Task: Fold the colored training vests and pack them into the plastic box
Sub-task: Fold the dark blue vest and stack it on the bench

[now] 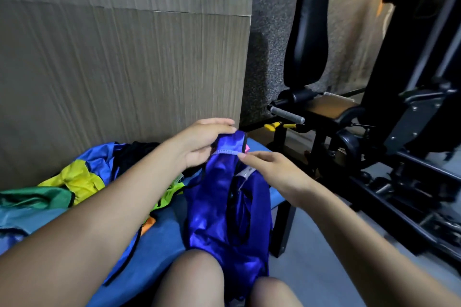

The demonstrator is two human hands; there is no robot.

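Both hands pinch my blue vest (224,207) by its stitched top edge: left hand (202,144), right hand (269,172). It hangs shiny and creased, black-trimmed, white tag showing, down onto my knees. More vests (74,177), yellow, green, blue, lie heaped left on the blue tabletop (164,239).

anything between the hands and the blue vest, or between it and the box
Nothing between them: the left hand and right hand already pinch the blue vest at its top hem. The box is not in view, so that path cannot be judged.
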